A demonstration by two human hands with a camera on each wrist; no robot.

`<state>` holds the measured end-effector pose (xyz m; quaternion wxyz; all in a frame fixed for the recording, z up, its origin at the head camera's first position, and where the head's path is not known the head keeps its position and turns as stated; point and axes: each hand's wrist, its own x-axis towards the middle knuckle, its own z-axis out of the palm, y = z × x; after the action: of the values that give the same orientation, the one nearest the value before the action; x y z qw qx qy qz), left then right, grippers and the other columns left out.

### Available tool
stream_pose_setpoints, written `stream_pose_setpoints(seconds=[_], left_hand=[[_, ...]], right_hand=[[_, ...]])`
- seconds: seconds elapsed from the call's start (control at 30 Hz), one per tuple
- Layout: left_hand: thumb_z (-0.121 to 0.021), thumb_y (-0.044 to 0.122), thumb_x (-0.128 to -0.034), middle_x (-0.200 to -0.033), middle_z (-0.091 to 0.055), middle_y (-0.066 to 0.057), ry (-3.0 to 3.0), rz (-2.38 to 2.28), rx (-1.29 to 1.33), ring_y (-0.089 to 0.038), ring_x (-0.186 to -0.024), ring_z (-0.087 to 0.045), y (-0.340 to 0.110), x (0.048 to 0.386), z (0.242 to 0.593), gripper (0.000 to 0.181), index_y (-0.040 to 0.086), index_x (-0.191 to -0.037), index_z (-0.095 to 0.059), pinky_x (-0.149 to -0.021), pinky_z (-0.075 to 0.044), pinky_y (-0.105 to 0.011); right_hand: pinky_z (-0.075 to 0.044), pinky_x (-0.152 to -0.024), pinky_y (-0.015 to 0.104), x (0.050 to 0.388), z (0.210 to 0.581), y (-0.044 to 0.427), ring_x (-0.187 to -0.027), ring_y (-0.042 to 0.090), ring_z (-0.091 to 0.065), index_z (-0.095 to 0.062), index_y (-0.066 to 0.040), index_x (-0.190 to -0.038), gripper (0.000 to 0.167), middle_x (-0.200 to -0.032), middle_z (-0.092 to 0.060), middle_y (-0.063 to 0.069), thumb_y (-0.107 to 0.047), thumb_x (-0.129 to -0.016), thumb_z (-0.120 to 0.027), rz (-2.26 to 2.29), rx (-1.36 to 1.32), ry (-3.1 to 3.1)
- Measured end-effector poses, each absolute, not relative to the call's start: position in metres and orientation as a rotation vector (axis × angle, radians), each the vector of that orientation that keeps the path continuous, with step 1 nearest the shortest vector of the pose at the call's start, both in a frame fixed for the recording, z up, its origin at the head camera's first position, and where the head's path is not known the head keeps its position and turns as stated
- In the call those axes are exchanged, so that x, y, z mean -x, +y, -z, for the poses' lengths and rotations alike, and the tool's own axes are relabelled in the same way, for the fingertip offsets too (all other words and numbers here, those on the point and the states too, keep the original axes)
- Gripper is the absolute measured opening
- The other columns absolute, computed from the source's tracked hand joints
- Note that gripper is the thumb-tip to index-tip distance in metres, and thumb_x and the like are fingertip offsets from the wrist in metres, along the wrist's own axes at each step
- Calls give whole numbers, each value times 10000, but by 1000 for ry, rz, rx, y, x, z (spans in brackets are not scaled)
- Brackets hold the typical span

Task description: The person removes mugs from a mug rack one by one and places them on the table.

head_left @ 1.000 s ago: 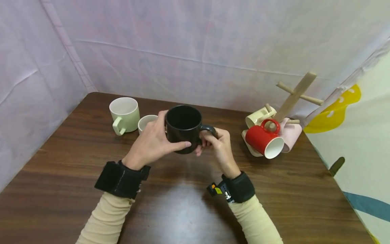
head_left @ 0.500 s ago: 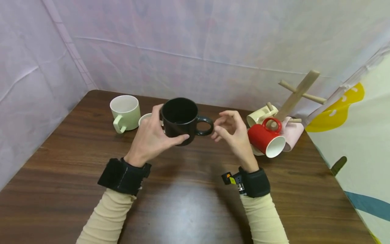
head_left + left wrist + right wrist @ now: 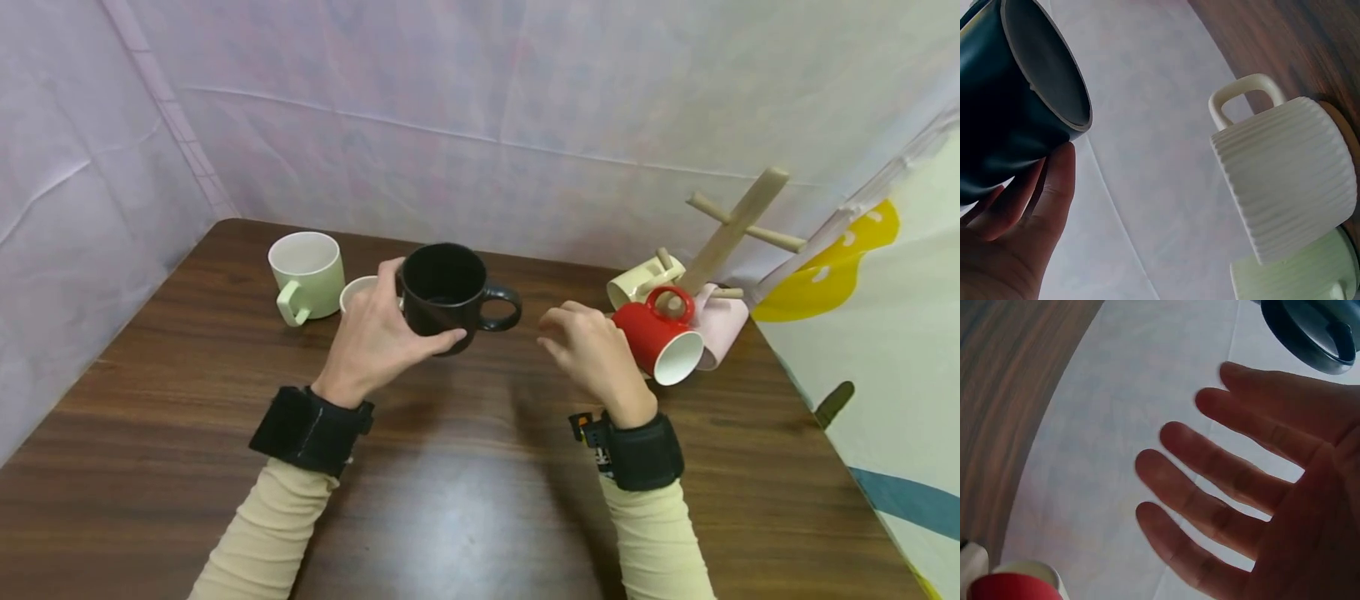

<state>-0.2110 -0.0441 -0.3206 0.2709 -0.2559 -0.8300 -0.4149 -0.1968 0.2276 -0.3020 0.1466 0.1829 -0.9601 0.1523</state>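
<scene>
My left hand (image 3: 378, 337) grips the black mug (image 3: 444, 292) round its body above the table, thumb along the near side, handle pointing right. In the left wrist view my fingers (image 3: 1054, 194) lie against the dark mug (image 3: 1016, 94), whose base shows. My right hand (image 3: 600, 354) is off the mug, to the right of its handle and left of the red mug (image 3: 652, 337). The right wrist view shows that hand (image 3: 1260, 481) with fingers spread and relaxed, holding nothing; part of the black mug (image 3: 1310, 331) is at upper right.
At the back left of the table (image 3: 172, 400) stand a pale green mug (image 3: 318, 287) and a white mug (image 3: 356, 287), partly behind my left hand. At right, a wooden mug tree (image 3: 731, 225) leans and bears the red, a cream (image 3: 630, 287) and a pink mug (image 3: 720, 333).
My right hand has let go of the black mug's handle and moved right, toward the red mug. The black mug, in my left hand, has shifted slightly left and up.
</scene>
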Motion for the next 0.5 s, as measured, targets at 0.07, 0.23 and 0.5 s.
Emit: stream_pose_setpoints(seconds=[0.07, 0.23, 0.5], left_hand=[[-967, 277, -666, -1110, -694, -231, -2253, 1124, 671, -348, -912, -698, -43, 211, 322, 906, -87, -1328, -469, -756, -556, -482], [-966, 299, -664, -1109, -693, -229, -2295, 1133, 640, -356, -903, -701, -40, 211, 324, 918, -80, -1335, -467, -743, -560, -487], [-952, 265, -690, -1176, -665, -229, -2349, 1215, 604, -378, -1012, -678, -33, 216, 336, 886, -61, -1344, -452, -816, -543, -522]], right_hand=[[-542, -685, 532, 195, 302, 228, -851, 354, -690, -760, -61, -1005, 145, -967, -686, 92, -84, -864, -783, -389, -502, -2786], [-540, -683, 544, 194, 300, 229, -857, 378, -690, -758, -56, -1019, 161, -987, -691, 103, -104, -867, -785, -364, -469, -2816], [-542, -682, 525, 194, 300, 229, -835, 337, -687, -748, -44, -1026, 176, -986, -696, 99, -127, -875, -788, -396, -496, -2804]])
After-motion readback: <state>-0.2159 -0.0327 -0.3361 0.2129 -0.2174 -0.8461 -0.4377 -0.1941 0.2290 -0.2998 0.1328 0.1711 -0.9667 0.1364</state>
